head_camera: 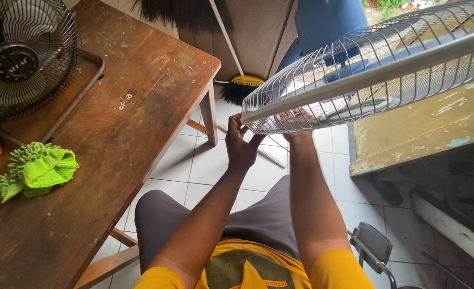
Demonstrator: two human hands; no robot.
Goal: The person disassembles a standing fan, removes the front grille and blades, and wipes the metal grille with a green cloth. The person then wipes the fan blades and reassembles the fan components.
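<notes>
A white wire fan guard (365, 69), domed and ribbed with thin rods, banded by a grey rim, is held up in the air over the tiled floor (205, 166), to the right of the desk (114, 139). Its near edge is gripped by the left hand (241, 145), fingers curled on the rim. The right hand (297, 124) is seen through the wires; its grip cannot be told. A green cloth (39, 168) lies by the desk's left edge, a dark fan (20, 56) at its far left corner.
</notes>
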